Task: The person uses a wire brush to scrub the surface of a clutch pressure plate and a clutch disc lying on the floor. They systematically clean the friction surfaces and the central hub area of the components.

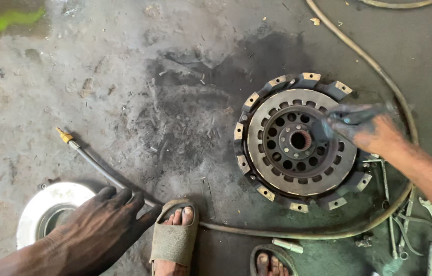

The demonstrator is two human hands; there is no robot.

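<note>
Right hand (361,128), fingertips blurred and grip unclear, rests on clutch disc (297,140) lying flat on floor (124,76), hub axis up; left hand (101,225) spread open, half-covering metal ring (47,204).

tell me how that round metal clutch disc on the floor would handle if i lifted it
The round grey metal clutch disc looks thick and solid, so probably heavy and stiff. It lies flat, so unlikely to roll. The grease-blackened right hand on it suggests a slippery surface.
</note>
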